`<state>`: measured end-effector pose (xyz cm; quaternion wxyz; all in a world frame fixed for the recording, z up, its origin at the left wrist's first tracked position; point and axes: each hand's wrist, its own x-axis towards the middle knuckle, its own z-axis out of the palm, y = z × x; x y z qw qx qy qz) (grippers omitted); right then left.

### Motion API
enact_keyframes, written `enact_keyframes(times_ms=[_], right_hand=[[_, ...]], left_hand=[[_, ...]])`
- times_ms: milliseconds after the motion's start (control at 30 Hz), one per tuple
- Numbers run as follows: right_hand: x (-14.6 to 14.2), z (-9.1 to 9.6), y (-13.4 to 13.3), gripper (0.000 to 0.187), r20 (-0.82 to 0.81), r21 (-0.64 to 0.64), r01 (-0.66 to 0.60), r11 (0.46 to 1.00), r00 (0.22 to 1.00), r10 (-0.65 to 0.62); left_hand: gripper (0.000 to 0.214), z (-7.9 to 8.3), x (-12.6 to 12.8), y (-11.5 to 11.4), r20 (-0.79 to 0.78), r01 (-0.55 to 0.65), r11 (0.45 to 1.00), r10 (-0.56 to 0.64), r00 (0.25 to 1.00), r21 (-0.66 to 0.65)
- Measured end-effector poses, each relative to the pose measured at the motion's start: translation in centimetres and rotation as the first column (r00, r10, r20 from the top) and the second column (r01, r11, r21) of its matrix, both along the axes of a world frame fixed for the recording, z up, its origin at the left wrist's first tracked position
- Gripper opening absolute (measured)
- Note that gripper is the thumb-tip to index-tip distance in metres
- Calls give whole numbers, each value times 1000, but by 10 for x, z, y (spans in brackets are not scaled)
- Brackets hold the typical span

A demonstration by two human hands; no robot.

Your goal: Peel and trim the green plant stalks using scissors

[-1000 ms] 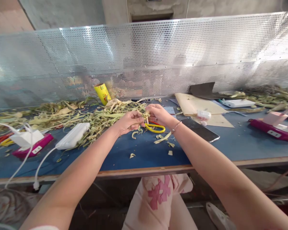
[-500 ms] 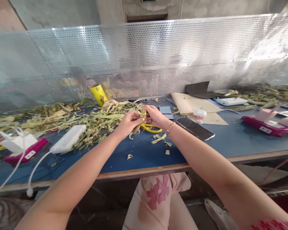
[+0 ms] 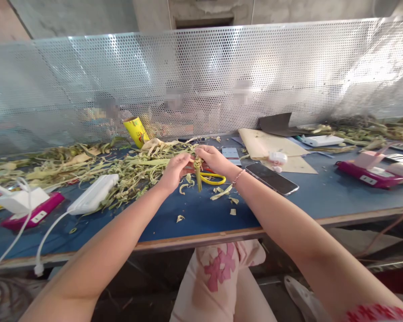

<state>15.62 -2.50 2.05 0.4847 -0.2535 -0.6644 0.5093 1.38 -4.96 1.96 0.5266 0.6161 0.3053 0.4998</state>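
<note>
My left hand and my right hand meet over the blue table, both pinched on a green plant stalk that hangs down between them. Yellow-handled scissors lie on the table just behind and under my right hand. A heap of green and pale leaf strips spreads to the left of my hands. A few torn scraps lie on the table below them.
A perforated metal screen closes the far side. A phone, tan paper and a magenta device lie right. A white power bank with cable, a charger and a yellow can lie left.
The stalk has turned from lying between my fingers to hanging straight down. My hands have shifted slightly left; the view has drifted a little.
</note>
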Motion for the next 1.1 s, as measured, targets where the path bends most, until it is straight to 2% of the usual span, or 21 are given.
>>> enact_keyframes(times_ms=[100, 200, 300, 433, 533, 600, 767, 967, 1100], right_hand=[[0, 2, -2, 29, 90, 54, 37, 998, 995, -42], [1, 2, -2, 27, 193, 109, 63, 992, 978, -83], [2, 0, 1, 29, 229, 129, 90, 988, 966, -117], [4, 0, 4, 32, 246, 131, 95, 987, 961, -126], [3, 1, 3, 32, 276, 157, 111, 981, 949, -151], [3, 1, 2, 30, 283, 162, 112, 980, 946, -155], [2, 3, 0, 31, 258, 175, 105, 979, 955, -149], [3, 3, 0, 29, 304, 181, 117, 977, 938, -168], [1, 2, -1, 30, 277, 208, 156, 966, 937, -211]], left_hand=[[34, 3, 1, -2, -56, -72, 997, 72, 996, -4], [27, 7, 1, -3, -110, -118, 992, 112, 988, -54], [22, 9, 2, -4, -136, -191, 979, 181, 974, -65], [18, 8, 2, -5, -254, -230, 968, 249, 935, 103], [13, 6, 3, -6, -325, -247, 934, 325, 888, 260], [11, 4, 3, -6, -335, -257, 919, 353, 874, 299], [11, 3, 5, -6, -336, -207, 936, 300, 893, 285], [10, 1, 8, -3, -332, -201, 953, 270, 904, 228], [12, -1, 8, -1, -306, -195, 961, 248, 919, 193]])
